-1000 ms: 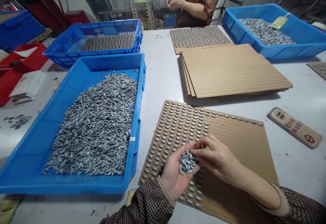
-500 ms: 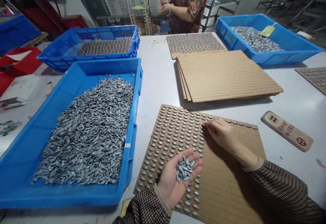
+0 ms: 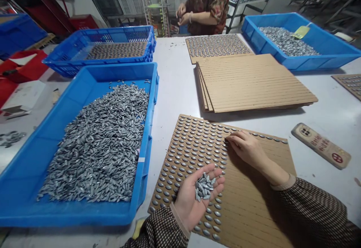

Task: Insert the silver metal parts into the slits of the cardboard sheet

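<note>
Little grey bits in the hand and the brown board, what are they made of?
The grey bits in the left hand look like metal: dull silver-grey with a slight shine. The brown board looks like cardboard: matte tan, with thin slit lines across.

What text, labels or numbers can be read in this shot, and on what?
No text reads clearly.
Tan plaque on the table: red characters and round signs, too blurred to read.
Yellow tag in the far blue bin: no legible writing.
White sticker on the rim of the near blue bin: too small to tell if it bears print.
</note>
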### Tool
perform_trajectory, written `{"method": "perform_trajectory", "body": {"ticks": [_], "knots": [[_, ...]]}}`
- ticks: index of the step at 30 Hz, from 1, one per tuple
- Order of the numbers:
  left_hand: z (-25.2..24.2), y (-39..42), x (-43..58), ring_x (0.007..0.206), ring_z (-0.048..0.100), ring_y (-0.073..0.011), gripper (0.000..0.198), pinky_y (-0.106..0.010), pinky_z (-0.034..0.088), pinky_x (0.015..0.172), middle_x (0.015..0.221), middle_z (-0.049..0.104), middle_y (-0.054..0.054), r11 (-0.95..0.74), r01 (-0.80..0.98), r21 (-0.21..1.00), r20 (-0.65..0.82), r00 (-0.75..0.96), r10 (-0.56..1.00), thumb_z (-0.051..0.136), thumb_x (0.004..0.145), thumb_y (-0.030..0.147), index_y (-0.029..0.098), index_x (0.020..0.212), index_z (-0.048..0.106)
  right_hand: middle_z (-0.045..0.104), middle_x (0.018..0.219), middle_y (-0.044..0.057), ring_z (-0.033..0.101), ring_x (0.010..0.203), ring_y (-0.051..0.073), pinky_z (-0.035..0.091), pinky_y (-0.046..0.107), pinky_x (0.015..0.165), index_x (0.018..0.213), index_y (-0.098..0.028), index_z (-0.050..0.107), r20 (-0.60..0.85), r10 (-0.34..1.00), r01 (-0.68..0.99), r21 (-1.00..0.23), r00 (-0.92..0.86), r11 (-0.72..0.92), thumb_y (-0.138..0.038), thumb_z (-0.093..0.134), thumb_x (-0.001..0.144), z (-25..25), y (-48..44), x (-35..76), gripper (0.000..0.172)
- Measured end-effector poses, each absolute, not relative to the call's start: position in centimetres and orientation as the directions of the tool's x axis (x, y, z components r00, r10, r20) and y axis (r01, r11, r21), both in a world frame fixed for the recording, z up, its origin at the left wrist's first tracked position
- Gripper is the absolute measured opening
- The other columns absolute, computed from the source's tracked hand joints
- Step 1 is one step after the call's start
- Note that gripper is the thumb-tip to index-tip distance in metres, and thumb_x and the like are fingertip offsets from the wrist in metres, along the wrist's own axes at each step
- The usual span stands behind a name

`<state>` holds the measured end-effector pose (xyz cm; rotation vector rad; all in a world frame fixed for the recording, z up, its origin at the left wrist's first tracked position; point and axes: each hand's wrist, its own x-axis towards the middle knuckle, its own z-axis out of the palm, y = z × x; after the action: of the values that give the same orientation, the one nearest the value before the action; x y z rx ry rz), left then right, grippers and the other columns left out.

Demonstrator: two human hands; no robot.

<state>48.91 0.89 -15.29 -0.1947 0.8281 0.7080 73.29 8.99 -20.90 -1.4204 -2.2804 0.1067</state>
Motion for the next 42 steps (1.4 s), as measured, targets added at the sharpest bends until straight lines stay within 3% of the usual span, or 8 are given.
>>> {"method": "perform_trajectory", "body": {"ticks": [11, 15, 19, 22, 27, 35, 39, 42], "knots": [[-14.9, 1.2, 48.8, 0.103, 0.066, -0.0259, 0.041, -0.037, 0.049, 0.097, 0.12, 0.065, -0.018, 0.745, -0.661, 0.094, -0.728, 0.465, 0.505, 0.063, 0.084, 0.028, 0.006, 0.118, 0.061, 0.067, 0.092, 0.009, 0.059, 0.088, 0.024, 0.05, 0.038, 0.079, 0.097, -0.021, 0.07, 0.283, 0.864, 0.814, -0.305, -0.417, 0.494, -0.018, 0.045, 0.094, -19.9, 9.6, 73.4, 0.025], [-15.1, 1.3, 48.7, 0.103, 0.066, -0.0249, 0.04, -0.038, 0.049, 0.097, 0.12, 0.064, -0.017, 0.729, -0.681, 0.074, -0.72, 0.469, 0.512, 0.06, 0.086, 0.03, 0.007, 0.118, 0.061, 0.065, 0.102, 0.01, 0.059, 0.092, 0.023, 0.051, 0.038, 0.079, 0.111, -0.023, 0.065, 0.302, 0.856, 0.709, -0.481, -0.419, 0.516, -0.022, 0.05, 0.093, -17.5, 7.4, 71.3, 0.024], [-15.3, 1.2, 48.9, 0.092, 0.066, -0.017, 0.026, -0.035, 0.049, 0.094, 0.108, 0.069, -0.01, 0.686, -0.725, 0.053, -0.678, 0.479, 0.558, 0.057, 0.089, 0.026, 0.011, 0.108, 0.066, 0.063, 0.109, 0.01, 0.058, 0.095, 0.023, 0.051, 0.039, 0.079, 0.122, -0.025, 0.06, 0.228, 0.763, 0.528, -0.603, -0.604, 0.598, -0.022, 0.054, 0.091, -15.5, 4.2, 67.7, 0.032], [-15.3, 1.1, 49.1, 0.082, 0.064, -0.0111, 0.021, -0.03, 0.049, 0.091, 0.102, 0.07, -0.006, 0.675, -0.736, 0.04, -0.634, 0.503, 0.587, 0.054, 0.09, 0.023, 0.012, 0.1, 0.069, 0.063, 0.106, 0.011, 0.056, 0.094, 0.023, 0.05, 0.04, 0.078, 0.119, -0.023, 0.061, 0.242, 0.746, 0.489, -0.624, -0.62, 0.609, -0.017, 0.053, 0.091, -15.6, 2.7, 66.1, 0.03], [-15.3, 1.1, 49.2, 0.087, 0.06, -0.0099, 0.023, -0.025, 0.048, 0.089, 0.104, 0.068, -0.006, 0.691, -0.721, 0.047, -0.595, 0.535, 0.599, 0.052, 0.092, 0.023, 0.013, 0.105, 0.069, 0.065, 0.097, 0.009, 0.055, 0.089, 0.021, 0.046, 0.039, 0.076, 0.103, -0.02, 0.061, 0.273, 0.775, 0.464, -0.671, -0.571, 0.578, -0.014, 0.05, 0.092, -16.6, 2.4, 66.0, 0.017], [-15.6, 0.7, 49.3, 0.097, 0.061, -0.015, 0.025, -0.029, 0.048, 0.09, 0.11, 0.068, -0.008, 0.713, -0.691, 0.122, -0.621, 0.507, 0.598, 0.053, 0.09, 0.021, 0.014, 0.109, 0.068, 0.068, 0.089, 0.007, 0.056, 0.083, 0.02, 0.041, 0.038, 0.074, 0.1, -0.019, 0.063, 0.314, 0.736, 0.535, -0.526, -0.599, 0.661, -0.012, 0.048, 0.093, -16.3, 2.3, 65.6, 0.018], [-15.7, 0.6, 49.2, 0.101, 0.063, -0.0193, 0.028, -0.035, 0.049, 0.093, 0.111, 0.069, -0.01, 0.736, -0.668, 0.111, -0.636, 0.521, 0.569, 0.056, 0.089, 0.025, 0.013, 0.112, 0.066, 0.066, 0.092, 0.007, 0.056, 0.082, 0.019, 0.044, 0.035, 0.073, 0.107, -0.021, 0.062, 0.271, 0.764, 0.46, -0.665, -0.586, 0.589, -0.015, 0.049, 0.094, -16.1, 2.9, 66.7, 0.02], [-15.5, 0.7, 49.1, 0.103, 0.065, -0.0245, 0.037, -0.038, 0.049, 0.094, 0.118, 0.067, -0.015, 0.753, -0.65, 0.105, -0.698, 0.491, 0.521, 0.06, 0.086, 0.028, 0.009, 0.117, 0.063, 0.065, 0.087, 0.005, 0.059, 0.079, 0.018, 0.047, 0.032, 0.069, 0.104, -0.022, 0.062, 0.243, 0.89, 0.514, -0.744, -0.386, 0.427, -0.021, 0.053, 0.093, -16.7, 4.6, 69.1, 0.015]]}}
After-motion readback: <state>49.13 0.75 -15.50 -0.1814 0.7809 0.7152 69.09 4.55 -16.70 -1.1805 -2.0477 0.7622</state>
